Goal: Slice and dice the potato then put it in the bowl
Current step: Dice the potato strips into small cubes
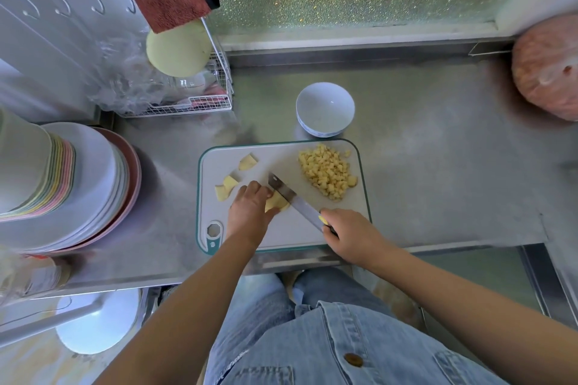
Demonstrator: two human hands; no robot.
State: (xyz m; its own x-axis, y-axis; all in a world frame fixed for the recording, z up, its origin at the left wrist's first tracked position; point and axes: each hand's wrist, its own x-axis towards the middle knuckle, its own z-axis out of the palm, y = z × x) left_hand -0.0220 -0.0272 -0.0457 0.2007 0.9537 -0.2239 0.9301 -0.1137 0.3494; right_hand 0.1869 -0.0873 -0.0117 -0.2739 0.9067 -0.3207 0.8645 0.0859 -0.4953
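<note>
- Four larger potato portions lie on the cutting board (281,228): one held potato piece (276,202) near the centre and three loose chunks (230,182) on the left half of the board.
- All visible potato flesh is pale yellow with flat cut faces.
- One pile of diced cubes (327,172) occupies the far right corner of the board. The cubes are small and roughly even, and too many to count.
- One knife (289,195): the blade runs diagonally, its edge set on the held potato piece, its tip pointing far-left.
- Left hand (250,209): the grip is curled over the held potato piece, with the fingertips beside the blade.
- Right hand (353,234): the grip is closed round the knife handle at the near right of the board.
- One bowl (312,103) stands upright on the desk (438,166), just beyond the far edge of the board.
- One stack of plates (93,181) stands at the left of the desk.
</note>
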